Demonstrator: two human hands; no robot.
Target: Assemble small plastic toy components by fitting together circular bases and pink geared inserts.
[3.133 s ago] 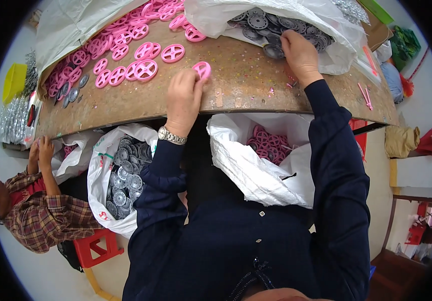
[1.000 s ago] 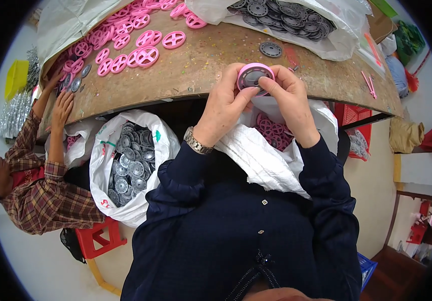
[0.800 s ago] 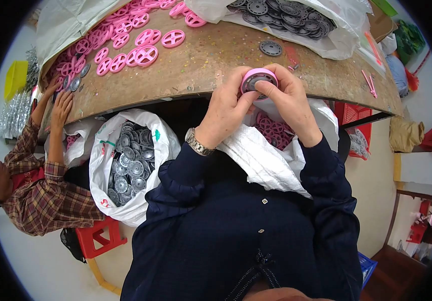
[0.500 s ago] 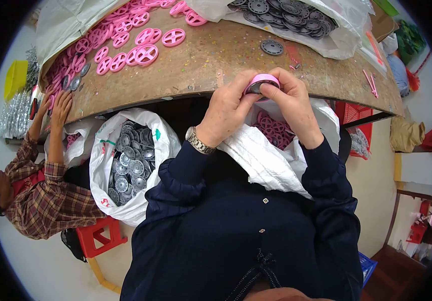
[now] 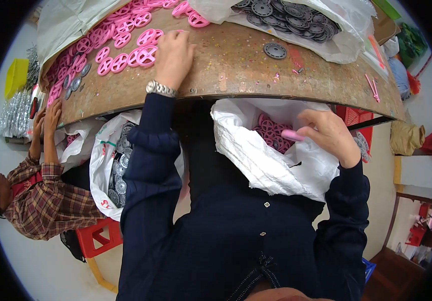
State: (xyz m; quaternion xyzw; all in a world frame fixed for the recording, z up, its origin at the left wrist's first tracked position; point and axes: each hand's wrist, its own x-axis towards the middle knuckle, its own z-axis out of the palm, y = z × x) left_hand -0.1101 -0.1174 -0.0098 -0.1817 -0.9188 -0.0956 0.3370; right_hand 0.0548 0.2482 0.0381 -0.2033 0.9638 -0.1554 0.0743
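My left hand (image 5: 174,59) is over the table, its fingers bent down on a pink spoked wheel rim (image 5: 180,31). Only a sliver of that rim shows past the fingers, and the fingertips are hidden. Beside it lie more pink rims (image 5: 119,62). Over a white woven sack (image 5: 276,168), my right hand (image 5: 329,134) has a pink wheel (image 5: 291,135) edge-on at its thumb. That wheel is blurred and partly covered by the thumb. Inside the sack are several darker pink wheels (image 5: 271,133).
Grey discs (image 5: 296,20) fill a white bag on the table's far side; one grey disc (image 5: 275,50) lies alone. Left of me hangs a bag of grey discs (image 5: 121,173). A co-worker (image 5: 50,193) sits at the far left, hands at the table edge. A red crate (image 5: 356,118) stands right.
My hands have parted. The left has moved up and left from the wheel to the pink rims; the right has carried the wheel down and right over the sack.
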